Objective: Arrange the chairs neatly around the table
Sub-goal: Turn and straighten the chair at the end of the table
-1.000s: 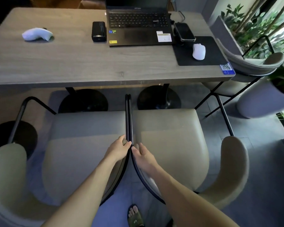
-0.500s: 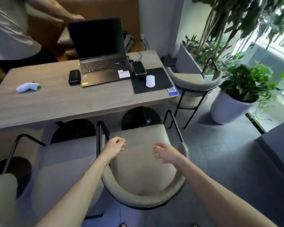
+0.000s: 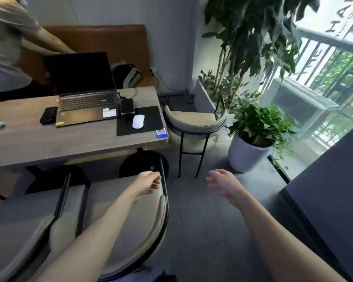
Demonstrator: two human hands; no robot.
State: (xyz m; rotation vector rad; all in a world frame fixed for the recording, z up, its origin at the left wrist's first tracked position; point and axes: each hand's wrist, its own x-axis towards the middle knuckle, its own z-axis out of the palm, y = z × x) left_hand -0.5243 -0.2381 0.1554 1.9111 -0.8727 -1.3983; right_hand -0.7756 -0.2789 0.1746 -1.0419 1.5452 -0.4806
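Observation:
The grey wooden table (image 3: 69, 143) stands ahead on the left. Two beige chairs with black metal frames are pushed side by side against its near edge: the left chair (image 3: 18, 231) and the right chair (image 3: 120, 202). A third beige chair (image 3: 194, 123) stands at the table's right end, facing it. My left hand (image 3: 149, 182) hovers, loosely curled, beside the right chair's black arm rail and grips nothing. Over the bare floor to the right of that chair, my right hand (image 3: 222, 183) is open with its fingers spread.
On the table are an open laptop (image 3: 84, 98), a white mouse (image 3: 138, 121) on a black mat, a phone and a black box. A white potted plant (image 3: 251, 147) and a tall planter stand right of the third chair. Another person (image 3: 6, 47) leans in at the back left. A dark block (image 3: 334, 200) borders the floor at right.
Both hands have let go of the two chairs' touching rails and lifted off. My view has swung right and up, and both hands have shifted right toward the third chair.

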